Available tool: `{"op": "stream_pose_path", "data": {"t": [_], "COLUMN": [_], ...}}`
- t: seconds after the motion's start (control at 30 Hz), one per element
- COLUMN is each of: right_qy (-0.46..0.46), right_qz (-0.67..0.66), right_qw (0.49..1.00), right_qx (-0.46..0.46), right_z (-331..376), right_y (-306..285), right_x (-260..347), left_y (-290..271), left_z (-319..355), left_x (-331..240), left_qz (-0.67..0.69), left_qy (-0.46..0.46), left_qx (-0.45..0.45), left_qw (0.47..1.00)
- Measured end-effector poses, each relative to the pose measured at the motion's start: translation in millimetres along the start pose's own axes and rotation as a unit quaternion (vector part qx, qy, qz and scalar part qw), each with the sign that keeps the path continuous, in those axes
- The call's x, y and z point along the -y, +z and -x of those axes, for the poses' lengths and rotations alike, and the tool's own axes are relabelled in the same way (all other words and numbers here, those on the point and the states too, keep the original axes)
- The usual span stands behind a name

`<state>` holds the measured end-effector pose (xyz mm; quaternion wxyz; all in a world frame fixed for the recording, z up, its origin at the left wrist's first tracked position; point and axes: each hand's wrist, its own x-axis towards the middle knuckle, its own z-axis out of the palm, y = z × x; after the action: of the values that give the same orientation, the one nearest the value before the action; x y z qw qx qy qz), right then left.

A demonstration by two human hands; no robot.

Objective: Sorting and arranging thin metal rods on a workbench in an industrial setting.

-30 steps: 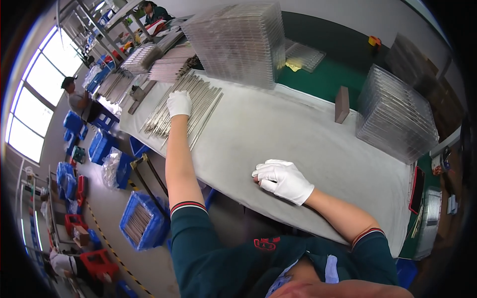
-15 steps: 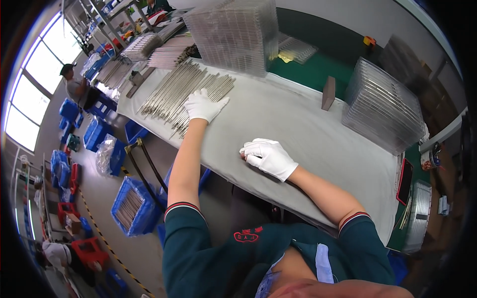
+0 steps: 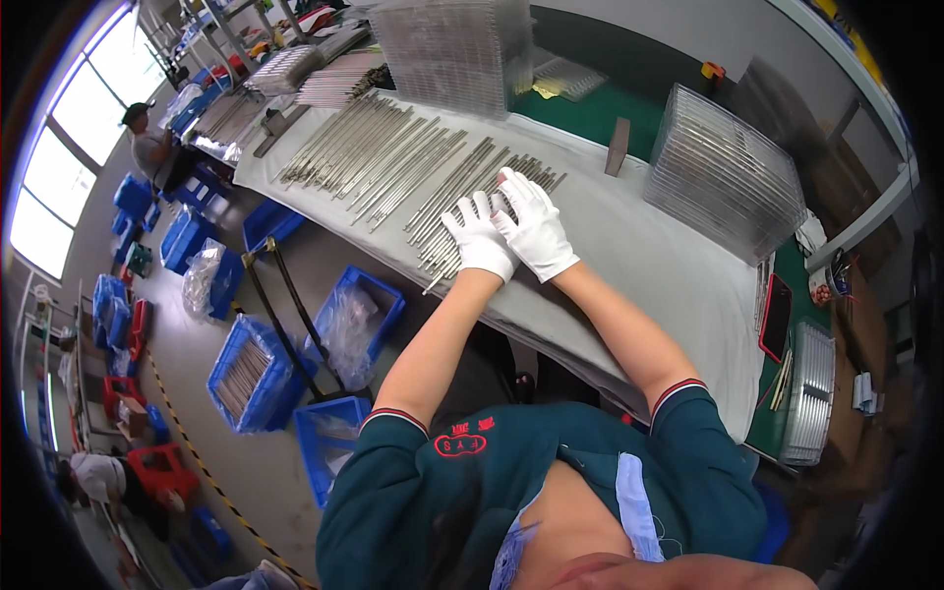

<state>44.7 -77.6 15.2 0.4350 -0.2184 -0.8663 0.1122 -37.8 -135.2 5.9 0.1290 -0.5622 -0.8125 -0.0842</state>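
Observation:
Many thin metal rods [image 3: 382, 157] lie side by side on the pale cloth of the table [image 3: 610, 265]. They fan out from a dense group at the left to a looser band in the middle. My left hand [image 3: 480, 236], in a white glove, rests flat with fingers spread on the right-hand group of rods [image 3: 447, 211]. Beside it, my right hand [image 3: 534, 221], gloved too, lies with fingers stretched over the same rods. The two hands touch near the wrists and hide part of the rods beneath.
Stacks of clear plastic trays stand at the back [image 3: 452, 59] and at the right [image 3: 728, 162]. Between them is a small upright block [image 3: 618, 147]. A red-edged phone [image 3: 776, 317] lies at the right edge. Blue crates [image 3: 246, 379] and a trolley handle [image 3: 285, 305] are down left.
My left hand has moved right, and a group of rods now lies farther right, apart from the rest. My right hand has moved up and left from the bare cloth onto the rods.

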Motion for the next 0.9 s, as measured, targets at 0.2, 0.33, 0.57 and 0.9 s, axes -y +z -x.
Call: {"op": "stream_pose_path", "data": {"t": [0.2,0.33,0.57,0.9], "right_qy": [-0.032,-0.008,-0.026,-0.082], "right_qz": [0.161,0.209,0.192,0.197], "right_qw": [0.968,0.929,0.936,0.938], "right_qx": [0.19,0.306,0.293,0.273], "right_z": [52.3,81.2,90.1,32.3], "right_y": [-69.2,-126.5,-128.1,-45.1], "right_x": [-22.6,-10.1,0.6,-16.2], "left_y": [-41.9,-31.9,31.2,-9.5], "left_z": [9.7,-61.4,-90.3,-24.5], "left_x": [2.9,83.4,181.7,88.2], "left_qz": [0.113,0.004,0.009,0.117], "left_qy": [0.169,0.075,-0.047,0.262], "left_qx": [0.184,0.006,0.052,0.062], "left_qw": [0.962,0.997,0.998,0.956]}}
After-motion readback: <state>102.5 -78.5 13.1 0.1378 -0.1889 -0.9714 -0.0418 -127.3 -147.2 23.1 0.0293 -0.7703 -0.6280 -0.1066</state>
